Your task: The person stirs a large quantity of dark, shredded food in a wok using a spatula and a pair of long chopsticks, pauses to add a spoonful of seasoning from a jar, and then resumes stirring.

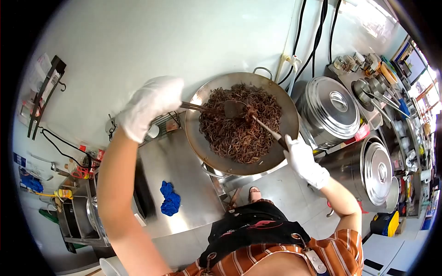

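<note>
A wide metal wok (193,138) with two loop handles holds a heap of dark brown noodle-like strips (239,138). My left hand (154,103), in a white glove, is closed round the dark handle of a utensil at the wok's left rim. That handle reaches in over the strips. My right hand (304,161), also gloved in white, grips a second utensil (271,132) from the wok's lower right side. Its far end meets the strips near a flat metal blade (235,109). Which handle bears the blade is hard to tell.
A crumpled blue cloth (170,198) lies on the steel counter (195,202) left of the wok. Large lidded pots (329,108) (375,172) stand on the right. A rack (161,123) is behind my left arm. Black cables (317,37) hang behind the wok.
</note>
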The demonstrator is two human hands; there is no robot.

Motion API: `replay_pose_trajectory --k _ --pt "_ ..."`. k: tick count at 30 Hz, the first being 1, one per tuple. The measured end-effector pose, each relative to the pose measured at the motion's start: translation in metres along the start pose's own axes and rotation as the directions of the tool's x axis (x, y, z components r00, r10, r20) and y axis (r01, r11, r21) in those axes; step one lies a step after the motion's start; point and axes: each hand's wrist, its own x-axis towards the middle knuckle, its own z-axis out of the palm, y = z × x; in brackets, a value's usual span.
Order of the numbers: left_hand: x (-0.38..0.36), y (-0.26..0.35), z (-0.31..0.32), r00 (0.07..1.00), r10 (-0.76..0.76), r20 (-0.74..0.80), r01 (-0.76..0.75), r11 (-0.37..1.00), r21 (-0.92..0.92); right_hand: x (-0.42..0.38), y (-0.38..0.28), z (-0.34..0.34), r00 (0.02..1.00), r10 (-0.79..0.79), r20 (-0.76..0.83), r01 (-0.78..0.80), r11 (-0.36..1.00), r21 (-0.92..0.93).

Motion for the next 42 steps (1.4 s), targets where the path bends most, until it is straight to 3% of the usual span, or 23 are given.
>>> replay_pose_trajectory --k 3,5,7,9,11,13,15,17,18,21,22,27,29,32,35,37,38,41,42 --pt "-0.018 -0.025 0.002 0.994 -0.105 0.028 0.105 0.994 -0.015 0.029 -0.003 -0.056 0.985 -0.17 -0.007 0.161 0.947 -0.278" --pt "-0.03 -0.04 0.011 0.986 -0.166 0.02 0.167 0.986 -0.019 0.046 -0.023 -0.097 0.936 -0.31 -0.166 0.219 0.884 -0.414" --pt "-0.04 -0.051 0.028 0.979 -0.197 0.054 0.201 0.975 -0.098 0.056 -0.049 -0.117 0.94 -0.312 -0.14 0.231 0.88 -0.415" --pt "-0.042 -0.057 0.048 0.958 -0.279 0.074 0.286 0.949 -0.132 0.057 -0.066 -0.122 0.929 -0.369 0.035 0.308 0.717 -0.626" --pt "-0.04 -0.064 0.066 0.962 -0.247 0.116 0.26 0.959 -0.115 0.059 -0.066 -0.126 0.904 -0.426 0.026 0.337 0.675 -0.656" --pt "-0.042 -0.061 0.073 0.966 -0.225 0.13 0.242 0.962 -0.127 0.058 -0.068 -0.14 0.804 -0.585 0.101 0.313 0.274 -0.909" --pt "-0.037 -0.062 0.086 0.979 -0.2 0.044 0.205 0.966 -0.158 0.058 -0.071 -0.147 0.813 -0.566 0.136 0.366 0.314 -0.876" --pt "-0.034 -0.06 0.091 0.976 -0.213 0.049 0.219 0.957 -0.19 0.058 -0.072 -0.146 0.841 -0.54 0.005 0.25 0.381 -0.89" --pt "-0.033 -0.058 0.092 0.981 -0.194 0.016 0.195 0.968 -0.157 0.063 -0.072 -0.147 0.919 -0.389 0.066 0.277 0.518 -0.809" --pt "-0.028 -0.053 0.093 0.985 -0.172 -0.031 0.167 0.979 -0.117 0.065 -0.068 -0.151 0.897 -0.439 0.052 0.272 0.455 -0.848" --pt "-0.027 -0.052 0.095 0.984 -0.175 -0.038 0.17 0.979 -0.11 0.065 -0.068 -0.153 0.919 -0.39 0.053 0.264 0.511 -0.818" --pt "-0.018 -0.059 0.1 0.987 -0.161 0.005 0.16 0.98 -0.117 0.075 -0.058 -0.16 0.94 -0.326 0.095 0.263 0.522 -0.812" --pt "-0.016 -0.06 0.1 0.987 -0.161 0.021 0.162 0.978 -0.13 0.08 -0.046 -0.157 0.953 -0.296 0.058 0.238 0.62 -0.748" --pt "-0.01 -0.065 0.112 0.984 -0.176 -0.018 0.171 0.972 -0.162 0.086 -0.008 -0.152 0.959 -0.236 0.157 0.278 0.676 -0.682" --pt "-0.007 -0.071 0.121 0.989 -0.132 -0.061 0.127 0.989 -0.081 0.099 0.003 -0.159 0.935 -0.238 0.262 0.352 0.682 -0.641" --pt "-0.006 -0.071 0.121 0.989 -0.138 -0.061 0.135 0.99 -0.042 0.109 0.019 -0.154 0.854 -0.092 0.511 0.449 0.624 -0.639" --pt "-0.006 -0.071 0.12 0.989 -0.135 -0.057 0.133 0.99 -0.042 0.115 0.017 -0.156 0.823 -0.047 0.566 0.43 0.702 -0.567" --pt "-0.003 -0.071 0.118 0.987 -0.143 -0.079 0.135 0.986 -0.097 0.126 0.043 -0.137 0.789 -0.139 0.598 0.475 0.756 -0.451" --pt "0.001 -0.071 0.119 0.987 -0.152 -0.045 0.147 0.984 -0.097 0.133 0.03 -0.138 0.753 0.098 0.651 0.309 0.82 -0.481"
